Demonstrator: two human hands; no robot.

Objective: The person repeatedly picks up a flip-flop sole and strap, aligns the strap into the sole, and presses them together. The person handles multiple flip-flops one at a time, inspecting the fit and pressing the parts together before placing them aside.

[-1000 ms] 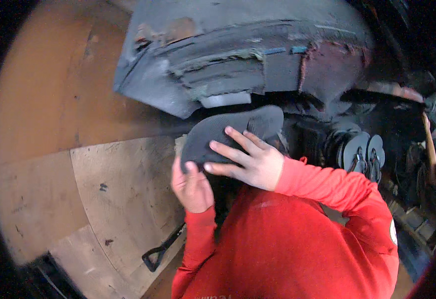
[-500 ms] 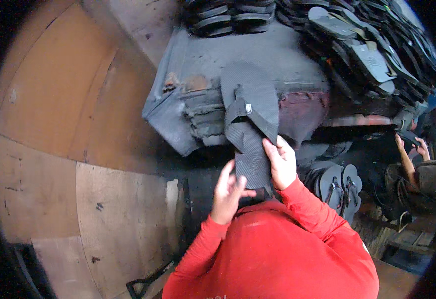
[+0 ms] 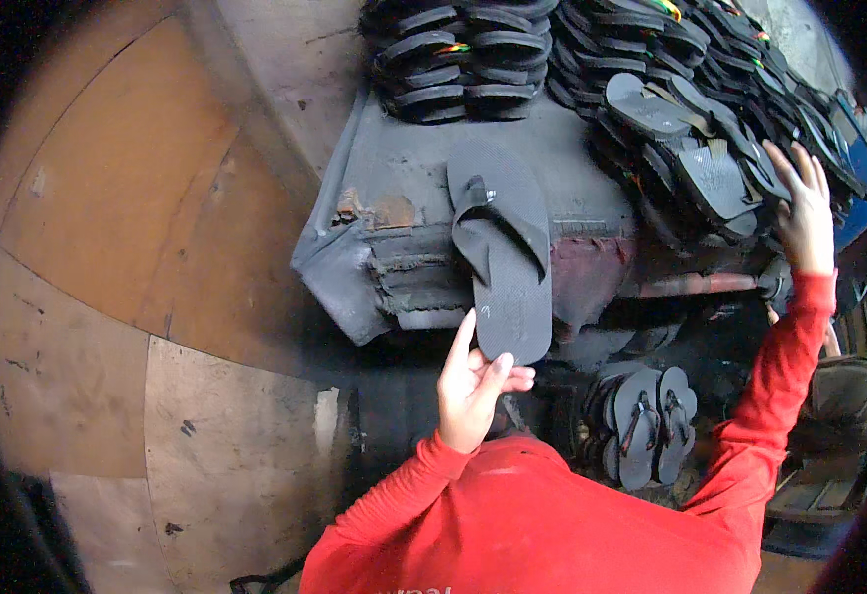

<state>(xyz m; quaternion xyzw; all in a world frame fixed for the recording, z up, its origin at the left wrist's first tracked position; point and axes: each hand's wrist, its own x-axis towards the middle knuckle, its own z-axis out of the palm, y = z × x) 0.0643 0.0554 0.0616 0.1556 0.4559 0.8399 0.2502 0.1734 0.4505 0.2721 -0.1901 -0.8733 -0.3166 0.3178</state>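
A dark grey flip-flop [image 3: 514, 309] with a broad black strap is pinched at its heel end by my left hand [image 3: 473, 391]. Its toe end points away from me, over the front edge of the work table [image 3: 404, 148]. My right arm stretches out to the far right. There my right hand [image 3: 807, 220] has its fingers spread, beside a heap of loose grey flip-flops [image 3: 715, 183]. Whether the fingertips touch one of them I cannot tell.
Stacks of black flip-flops [image 3: 463, 59] line the table's back. Below the table, on the right, stand grey flip-flops [image 3: 637, 426] in paired stacks. Another person's knee or lap [image 3: 849, 406] shows at the far right. Wooden boards [image 3: 235, 426] lie to the left.
My right hand has let go of the flip-flop and swung out right to the heap. My left hand now holds the flip-flop alone, at its heel. The view has shifted.
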